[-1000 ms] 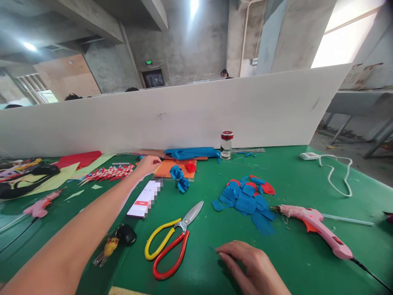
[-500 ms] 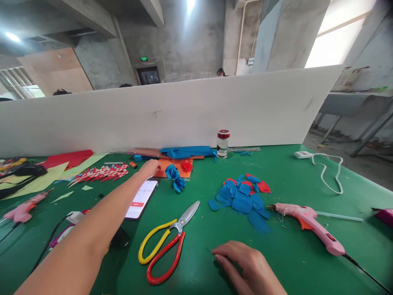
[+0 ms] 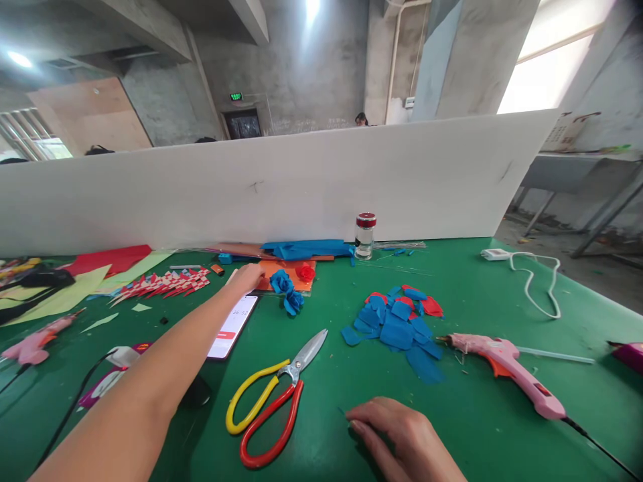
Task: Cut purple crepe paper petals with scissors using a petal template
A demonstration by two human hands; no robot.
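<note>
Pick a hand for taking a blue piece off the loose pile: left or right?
Right, I'd judge: the right hand is nearer, just on the near side of the loose pile. The left hand is at the orange sheet, with blue flowers between it and the pile.

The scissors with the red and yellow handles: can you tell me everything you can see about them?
The scissors have silver, metal-looking blades with a pointed tip, joined at a pivot. One loop handle is yellow, the other red, both smooth like plastic. The blades look closed. They lie on the green table, tip pointing away and to the right, left of the right hand. No hand touches them.
</note>
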